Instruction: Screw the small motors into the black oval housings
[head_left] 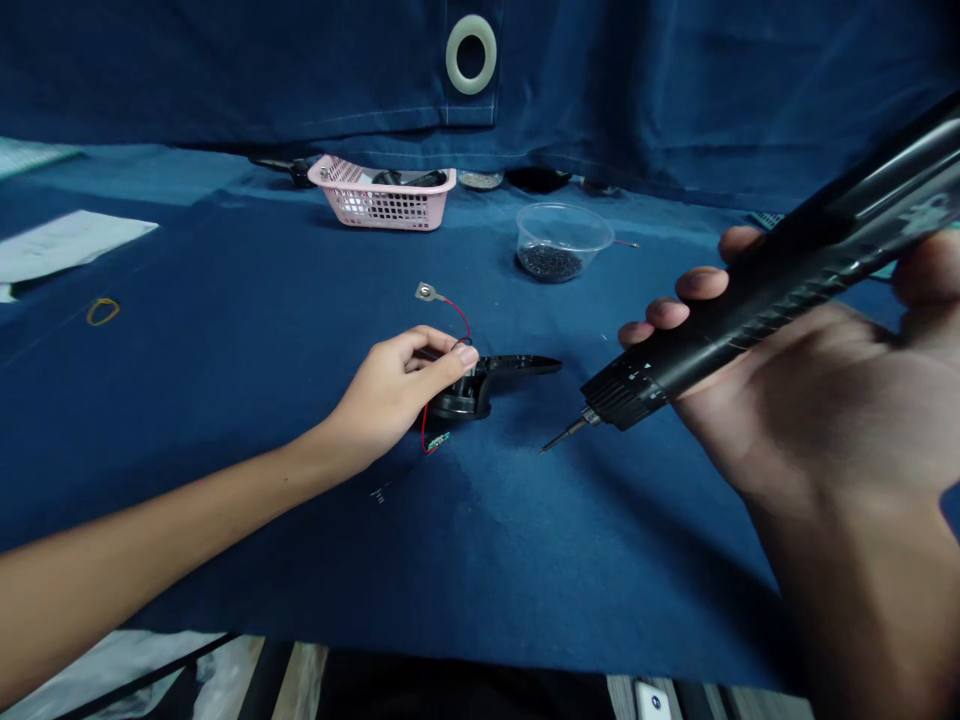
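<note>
At centre frame, our left hand [390,393] curls half closed over a black plastic housing [499,370], holding it down on the blue cloth [300,560]. A red wire [457,315] loops from under our fingers [442,352] up to a metal tab [426,291], and down to a small green board [439,440]. At right, our right hand [817,400] wraps round a black electric screwdriver [750,300], its bit [566,433] near the housing, not touching. Farther off, upper centre, sit a clear bowl [562,240] of black granules and a pink basket [382,200]; a rubber band [103,311] lies at left.
</note>
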